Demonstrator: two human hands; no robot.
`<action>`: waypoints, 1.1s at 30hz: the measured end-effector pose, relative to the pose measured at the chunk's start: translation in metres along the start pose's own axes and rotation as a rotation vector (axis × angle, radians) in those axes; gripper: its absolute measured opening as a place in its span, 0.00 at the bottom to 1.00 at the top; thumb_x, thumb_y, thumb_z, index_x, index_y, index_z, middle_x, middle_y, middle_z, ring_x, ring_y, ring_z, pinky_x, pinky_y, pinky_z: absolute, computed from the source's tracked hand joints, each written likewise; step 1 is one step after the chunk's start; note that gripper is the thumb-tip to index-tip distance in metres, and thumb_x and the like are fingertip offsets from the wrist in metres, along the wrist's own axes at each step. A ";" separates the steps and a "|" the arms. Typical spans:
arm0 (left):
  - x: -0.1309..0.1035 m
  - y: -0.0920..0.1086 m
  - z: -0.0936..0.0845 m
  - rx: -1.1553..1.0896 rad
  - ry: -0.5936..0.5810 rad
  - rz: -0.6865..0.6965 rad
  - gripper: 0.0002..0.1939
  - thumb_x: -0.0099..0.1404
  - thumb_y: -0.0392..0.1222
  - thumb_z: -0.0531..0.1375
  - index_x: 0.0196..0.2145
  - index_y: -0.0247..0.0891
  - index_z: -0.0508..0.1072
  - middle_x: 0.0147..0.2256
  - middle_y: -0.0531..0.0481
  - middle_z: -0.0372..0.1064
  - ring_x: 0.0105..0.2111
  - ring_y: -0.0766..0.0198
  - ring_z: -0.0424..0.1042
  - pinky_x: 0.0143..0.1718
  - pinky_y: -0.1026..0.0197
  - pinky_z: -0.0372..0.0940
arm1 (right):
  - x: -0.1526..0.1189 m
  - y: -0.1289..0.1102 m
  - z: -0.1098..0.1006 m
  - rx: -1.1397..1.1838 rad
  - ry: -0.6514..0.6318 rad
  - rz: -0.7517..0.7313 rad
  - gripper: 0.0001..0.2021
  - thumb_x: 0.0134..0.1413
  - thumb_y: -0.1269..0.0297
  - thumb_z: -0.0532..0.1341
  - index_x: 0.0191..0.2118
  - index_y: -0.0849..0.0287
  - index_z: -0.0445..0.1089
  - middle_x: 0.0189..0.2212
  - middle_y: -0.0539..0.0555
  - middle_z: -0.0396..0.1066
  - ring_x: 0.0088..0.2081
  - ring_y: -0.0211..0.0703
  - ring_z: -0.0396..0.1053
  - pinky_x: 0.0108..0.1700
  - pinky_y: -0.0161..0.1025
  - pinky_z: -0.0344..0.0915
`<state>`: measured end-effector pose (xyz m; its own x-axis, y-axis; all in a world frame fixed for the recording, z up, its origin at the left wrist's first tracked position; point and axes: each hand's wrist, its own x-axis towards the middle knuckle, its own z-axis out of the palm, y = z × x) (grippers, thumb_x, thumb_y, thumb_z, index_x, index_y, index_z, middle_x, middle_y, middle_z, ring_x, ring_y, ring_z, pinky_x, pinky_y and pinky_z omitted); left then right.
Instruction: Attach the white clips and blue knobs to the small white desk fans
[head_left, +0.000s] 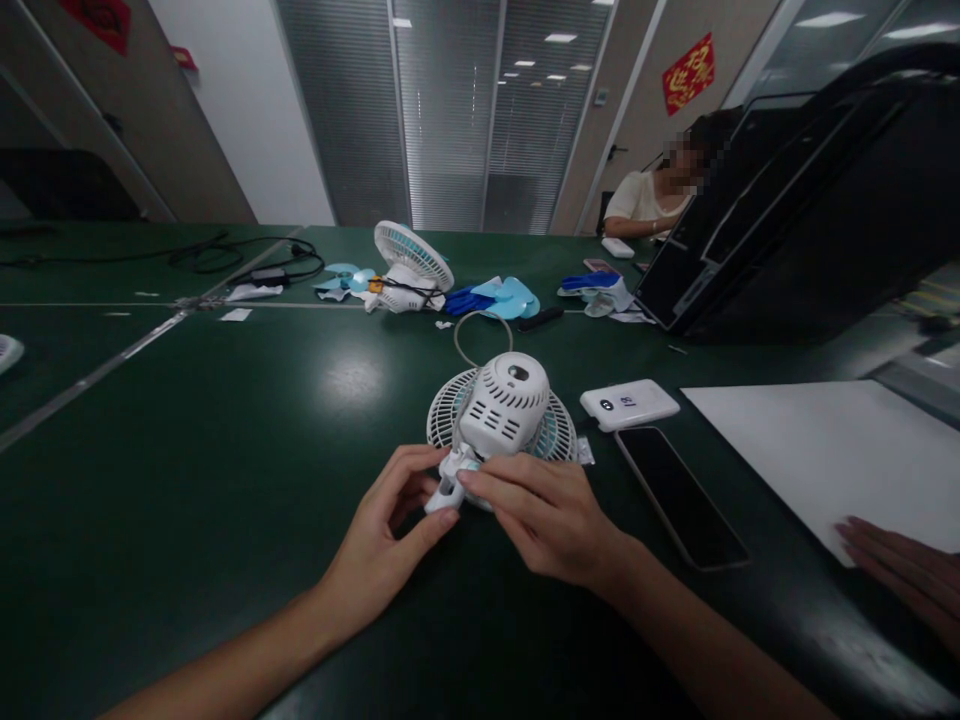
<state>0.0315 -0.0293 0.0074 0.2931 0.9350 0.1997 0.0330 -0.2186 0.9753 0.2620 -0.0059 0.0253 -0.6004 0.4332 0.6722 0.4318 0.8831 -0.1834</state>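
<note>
White fan [512, 400] grille down on the worktop [225, 450], white bracket [448, 492] held in two hands

The fan lies near the middle of the green worktop, directly before the person. Its slotted motor housing faces up and its round grille [441, 410] is underneath. The bracket projects from the near side of the housing, towards the person.

Left hand [373, 535]: gripping the bracket, thumb on the near side and fingers curled round the far side. Right hand [559, 520]: closed on the same bracket from the other side, thumb and fingertips together; the exact contact under the fingers is partly hidden.

To the right of the fan, a white power bank [634, 403] lies just beside a dark-screened phone [682, 497]. Beyond these is a white sheet [817, 430], with another person's hand [904, 565] at its near edge.

Farther back, a second fan [411, 258] stands with its grille tilted upward. Light-blue blades [517, 298] lie to its right, near a black-handled item [541, 318] whose type cannot be determined. Blue-and-white gloves [598, 290] lie farther right, close to a large black case [795, 210]. A seated person [645, 200] in a light short-sleeved top is at the far side of the worktop
</note>
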 end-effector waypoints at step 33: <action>-0.001 0.002 0.001 0.014 0.001 0.006 0.17 0.69 0.41 0.63 0.55 0.45 0.70 0.52 0.46 0.63 0.46 0.59 0.70 0.49 0.55 0.69 | 0.000 -0.003 0.003 0.038 0.040 0.077 0.25 0.60 0.78 0.55 0.62 0.55 0.64 0.47 0.55 0.73 0.44 0.40 0.73 0.39 0.37 0.72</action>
<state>0.0320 -0.0304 0.0089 0.2921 0.9340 0.2057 0.0445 -0.2281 0.9726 0.2583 -0.0078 0.0237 -0.5387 0.4928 0.6833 0.4494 0.8541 -0.2617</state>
